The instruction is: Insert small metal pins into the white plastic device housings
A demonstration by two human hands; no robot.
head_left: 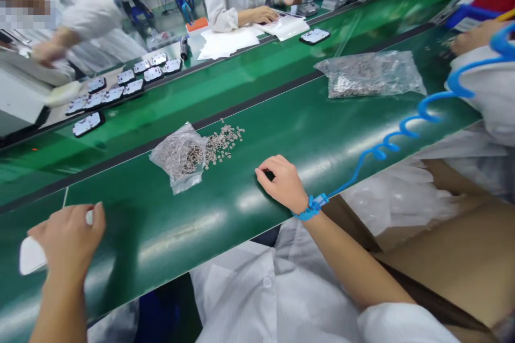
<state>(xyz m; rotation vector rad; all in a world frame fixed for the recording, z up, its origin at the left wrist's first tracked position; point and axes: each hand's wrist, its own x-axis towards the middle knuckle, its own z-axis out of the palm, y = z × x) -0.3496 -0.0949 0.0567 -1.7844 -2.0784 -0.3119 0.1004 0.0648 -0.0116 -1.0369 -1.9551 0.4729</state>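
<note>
At the lower left, my left hand (72, 236) is closed around a flat white piece with rounded corners (32, 256). Most of that piece is hidden under the palm, and a bit of white shows by the thumb. My right hand (284, 185) rests on the green work surface (257, 225), thumb and fingers curled together; whether anything small is between them cannot be seen. A blue wrist strap (311, 208) with a coiled cord circles the right wrist. Beyond the hands lies an opened clear plastic bag (177, 158), with small metal parts (223, 142) spilling from its right side.
Another clear bag of small parts (370, 75) lies further right. The blue coiled cord (402, 128) stretches to the upper right. Several dark-edged plates (112, 94) stand across the green belt, near two co-workers. A third person's sleeve (486, 86) is at right, above a cardboard box (450, 257).
</note>
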